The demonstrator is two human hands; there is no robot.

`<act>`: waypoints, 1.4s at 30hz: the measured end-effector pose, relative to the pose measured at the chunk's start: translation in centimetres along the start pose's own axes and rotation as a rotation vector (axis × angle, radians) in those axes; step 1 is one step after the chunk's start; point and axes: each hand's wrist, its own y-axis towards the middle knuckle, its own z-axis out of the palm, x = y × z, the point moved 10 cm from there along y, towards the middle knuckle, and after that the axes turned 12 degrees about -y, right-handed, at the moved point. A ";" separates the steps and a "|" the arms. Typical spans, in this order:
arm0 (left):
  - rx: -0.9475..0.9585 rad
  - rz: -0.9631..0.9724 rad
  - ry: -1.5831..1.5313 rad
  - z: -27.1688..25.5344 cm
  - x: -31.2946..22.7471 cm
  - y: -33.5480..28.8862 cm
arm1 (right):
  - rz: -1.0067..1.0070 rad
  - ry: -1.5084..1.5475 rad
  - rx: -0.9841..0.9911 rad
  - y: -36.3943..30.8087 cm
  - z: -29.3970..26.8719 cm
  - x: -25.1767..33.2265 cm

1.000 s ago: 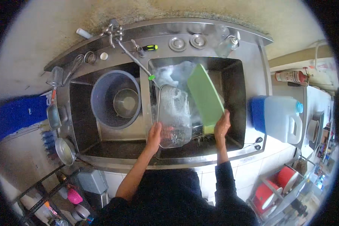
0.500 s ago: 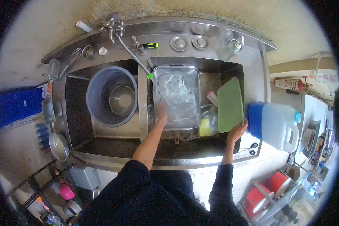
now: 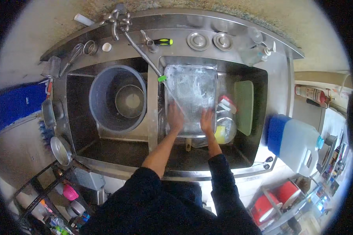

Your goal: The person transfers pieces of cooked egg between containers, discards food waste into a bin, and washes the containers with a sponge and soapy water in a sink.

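A wet rectangular metal tray [image 3: 190,92] lies in the right basin of a steel double sink [image 3: 153,113]. My left hand [image 3: 175,117] rests flat on the tray's near left part. My right hand [image 3: 207,120] presses on its near right edge. Whether either hand grips the tray I cannot tell. A thin stream of water runs from the long faucet spout [image 3: 143,53] with a green tip onto the tray. A green cutting board [image 3: 244,106] leans against the basin's right wall. A yellow sponge [image 3: 220,134] lies just right of my right hand.
The left basin holds a grey bucket [image 3: 102,113] with a steel pot [image 3: 130,101] inside. A blue-and-white jug [image 3: 298,143] stands right of the sink. A whisk, lids, a screwdriver and a soap bottle [image 3: 259,55] line the back ledge. Pans hang at left.
The green cutting board went from over the tray to the basin's right wall. My right hand let go of it and came back to the tray, now lying flat.
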 end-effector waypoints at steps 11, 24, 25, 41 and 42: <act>0.120 -0.337 -0.334 1.0 4.4 0.0 | 0.497 0.634 0.389 1.1 -4.2 0.8; 0.278 -0.532 -0.814 1.8 -3.8 -2.6 | -0.045 0.953 0.446 -2.4 -5.4 14.1; 0.398 -0.517 -0.688 2.6 -3.4 -2.3 | -0.025 0.946 0.428 -2.6 -4.7 13.4; 0.208 -0.297 -0.276 2.4 2.9 2.0 | -0.172 -0.580 0.405 -7.2 0.4 -19.6; 0.160 -0.224 -0.522 2.5 3.1 1.8 | -0.270 -0.637 0.600 -7.8 2.7 -18.9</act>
